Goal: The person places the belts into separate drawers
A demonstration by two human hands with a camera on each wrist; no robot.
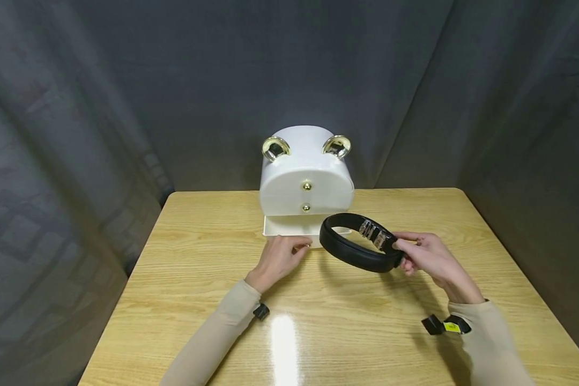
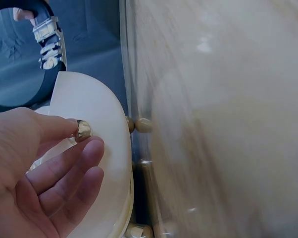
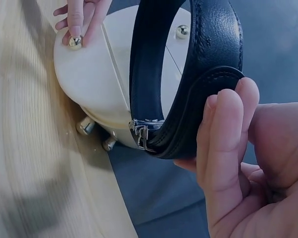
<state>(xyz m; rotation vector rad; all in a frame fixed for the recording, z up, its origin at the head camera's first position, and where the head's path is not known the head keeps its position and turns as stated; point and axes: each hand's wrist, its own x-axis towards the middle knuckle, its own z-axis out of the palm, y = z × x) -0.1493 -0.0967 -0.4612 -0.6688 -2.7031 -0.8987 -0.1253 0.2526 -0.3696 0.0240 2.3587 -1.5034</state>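
Note:
My left hand pinches the gold knob of the lowest drawer of a small white cabinet. That drawer is partly pulled out. In the head view the hand and the belt cover much of its front. A black leather belt, coiled into a loop with a silver buckle, hangs in the air in front of the cabinet's right side. My right hand grips the belt's right end between thumb and fingers. Dark stitching lines the belt's edge in the right wrist view.
The cabinet stands at the back of a wooden table; two round gold ear-like rings top it. Gold knobs mark its upper drawers, and gold feet show beneath. Grey curtains hang behind and on both sides.

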